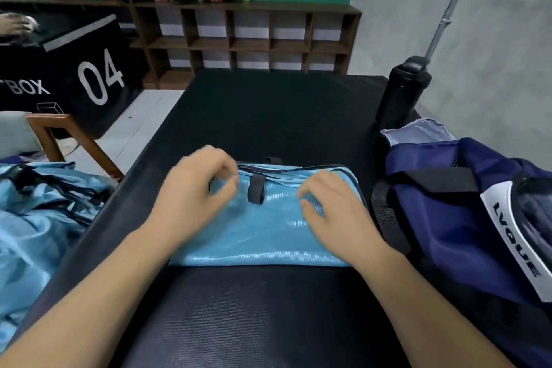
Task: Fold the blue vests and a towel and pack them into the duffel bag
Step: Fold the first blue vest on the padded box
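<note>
A folded light-blue vest (268,230) with dark trim lies flat in the middle of the black table (263,317). My left hand (194,194) hovers over its left part with fingers loosely curled, holding nothing. My right hand (334,212) rests on its right part, fingers bent and spread. A navy duffel bag (466,218) with a white label stands at the right. A pale towel (418,131) lies behind the bag. A heap of unfolded blue vests (38,218) lies at the left.
A black bottle (400,95) stands at the table's far right behind the towel. A wooden chair (68,140) stands left of the table. A black box marked 04 (74,69) and a wooden shelf (245,39) with plants are at the back.
</note>
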A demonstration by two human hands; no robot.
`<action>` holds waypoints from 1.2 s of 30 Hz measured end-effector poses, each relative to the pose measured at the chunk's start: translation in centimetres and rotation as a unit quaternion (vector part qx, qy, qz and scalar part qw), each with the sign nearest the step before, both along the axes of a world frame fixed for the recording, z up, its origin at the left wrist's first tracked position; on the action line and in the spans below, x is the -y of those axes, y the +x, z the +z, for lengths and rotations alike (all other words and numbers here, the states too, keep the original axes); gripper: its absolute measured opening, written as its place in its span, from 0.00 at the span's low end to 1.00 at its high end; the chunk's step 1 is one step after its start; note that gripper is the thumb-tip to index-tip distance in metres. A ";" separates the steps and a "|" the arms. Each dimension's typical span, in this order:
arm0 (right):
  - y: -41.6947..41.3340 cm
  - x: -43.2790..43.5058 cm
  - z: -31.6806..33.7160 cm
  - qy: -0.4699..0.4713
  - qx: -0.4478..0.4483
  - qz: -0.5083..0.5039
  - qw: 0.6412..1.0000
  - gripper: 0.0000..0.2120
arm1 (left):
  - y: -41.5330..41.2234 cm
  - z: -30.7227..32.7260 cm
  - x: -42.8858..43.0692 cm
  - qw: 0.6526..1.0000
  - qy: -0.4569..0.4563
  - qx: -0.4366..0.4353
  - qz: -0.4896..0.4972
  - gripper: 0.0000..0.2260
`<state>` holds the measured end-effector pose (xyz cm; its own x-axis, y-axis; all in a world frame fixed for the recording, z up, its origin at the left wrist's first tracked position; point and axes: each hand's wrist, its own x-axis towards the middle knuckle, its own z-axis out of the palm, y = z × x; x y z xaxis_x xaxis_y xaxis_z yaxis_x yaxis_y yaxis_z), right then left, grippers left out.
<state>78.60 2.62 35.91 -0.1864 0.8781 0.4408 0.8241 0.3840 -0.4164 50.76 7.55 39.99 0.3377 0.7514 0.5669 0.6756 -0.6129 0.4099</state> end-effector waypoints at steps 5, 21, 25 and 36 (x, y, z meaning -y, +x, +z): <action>-0.4 -0.3 -0.9 -0.054 0.053 0.002 0.997 0.09 | 0.6 -3.3 -0.5 0.984 -0.114 -0.106 -0.085 0.09; -0.4 0.0 -0.2 -0.049 0.074 -0.144 0.986 0.31 | -2.2 -3.2 -1.9 0.979 -0.161 -0.021 0.121 0.38; 0.6 0.0 -0.1 -0.050 0.053 -0.159 0.985 0.24 | -1.4 -2.3 0.2 0.990 -0.076 -0.038 0.110 0.30; 1.4 -0.4 -0.6 -0.074 0.037 -0.147 0.986 0.26 | 2.2 -3.3 6.1 0.955 -0.110 -0.158 -0.228 0.16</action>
